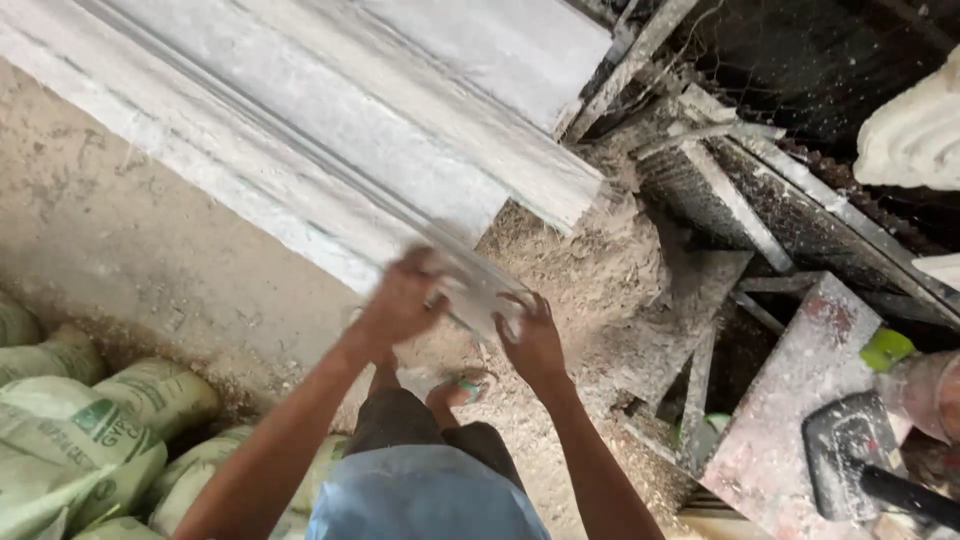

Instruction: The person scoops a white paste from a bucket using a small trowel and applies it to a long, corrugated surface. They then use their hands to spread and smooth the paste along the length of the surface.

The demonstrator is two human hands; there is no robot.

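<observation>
As both hands grip, long moulding [300, 130] runs up-left, near end low

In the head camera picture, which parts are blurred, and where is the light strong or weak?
Head view: left hand, right hand and the near end of the long white moulding they hold are motion-blurred; sacks look sharper; the moulding is brightly lit; the upper right corner is dark.

I see both of my arms bare from the elbow down, with no sleeves, gloves, watch or rings on my left hand [400, 300] or right hand [533, 345]. I wear a light blue shirt [425, 497], dark shorts [400, 425], and a greenish sandal [470, 385] dusted white.
</observation>
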